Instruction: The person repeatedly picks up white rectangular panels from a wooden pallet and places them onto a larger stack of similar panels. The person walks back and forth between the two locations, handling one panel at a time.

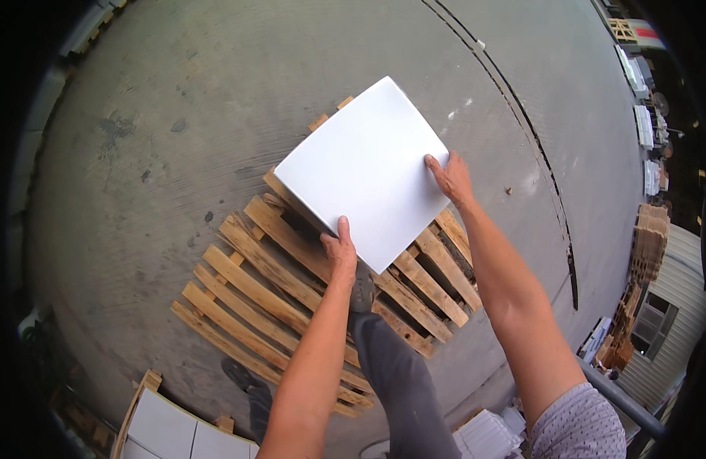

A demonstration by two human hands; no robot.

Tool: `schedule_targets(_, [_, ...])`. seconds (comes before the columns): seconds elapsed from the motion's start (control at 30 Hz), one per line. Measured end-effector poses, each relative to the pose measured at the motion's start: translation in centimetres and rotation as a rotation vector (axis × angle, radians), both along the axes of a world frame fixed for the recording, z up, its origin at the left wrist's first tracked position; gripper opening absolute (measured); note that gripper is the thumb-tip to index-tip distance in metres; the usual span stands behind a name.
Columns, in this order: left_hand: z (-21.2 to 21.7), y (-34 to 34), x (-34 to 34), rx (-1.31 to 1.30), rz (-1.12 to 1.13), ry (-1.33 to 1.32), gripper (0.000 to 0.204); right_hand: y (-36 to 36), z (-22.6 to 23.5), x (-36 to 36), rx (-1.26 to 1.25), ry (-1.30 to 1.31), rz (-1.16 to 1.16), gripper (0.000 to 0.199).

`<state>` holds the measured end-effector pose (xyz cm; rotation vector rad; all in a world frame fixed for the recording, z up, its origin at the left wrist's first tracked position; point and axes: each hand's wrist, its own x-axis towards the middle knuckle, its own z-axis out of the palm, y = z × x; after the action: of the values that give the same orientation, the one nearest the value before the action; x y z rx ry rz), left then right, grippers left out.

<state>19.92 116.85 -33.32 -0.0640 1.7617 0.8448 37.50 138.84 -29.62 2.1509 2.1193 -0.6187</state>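
Observation:
A plain white rectangular box (368, 168) with a smooth flat top is held in front of me over the far part of a wooden pallet (265, 256). My left hand (340, 249) grips its near left side, thumb on the top edge and fingers curled down the side. On the right edge, my right hand (450, 177) clasps it with the thumb on top; the other fingers are partly hidden. The box covers the slats under it, so I cannot tell whether it touches them. One of my shoes (362, 291) is on the pallet beside the box's near corner.
White boxes (165, 428) stand on another pallet at the lower left. More white packs (486, 436) are at the bottom right, near a grey pipe (620, 398). Stacked pallets (649, 237) line the far right. A dark groove (532, 130) curves across the concrete floor.

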Motion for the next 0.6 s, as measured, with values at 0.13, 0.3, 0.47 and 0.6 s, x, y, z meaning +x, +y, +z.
schedule_targets(0.13, [-1.0,-0.7,1.3,0.060,0.099,0.085,0.084,-1.4,-1.0,1.3,0.017,-0.061,0.021,0.086])
schedule_targets(0.3, [-1.0,-3.6,-3.7,0.212,0.058,0.169,0.071,-11.1,0.7,2.8,-0.100,0.119,-0.148,0.080])
schedule_targets(0.47, [1.1,-9.4,-9.2,0.059,-0.335,0.289,0.073,-17.4,-0.4,4.5,-0.655,0.585,-0.478,0.084])
schedule_targets(0.6, [4.6,-17.1,-7.6,-0.120,-0.276,0.144,0.089,-20.9,2.5,1.3,-0.802,0.640,-0.546,0.089])
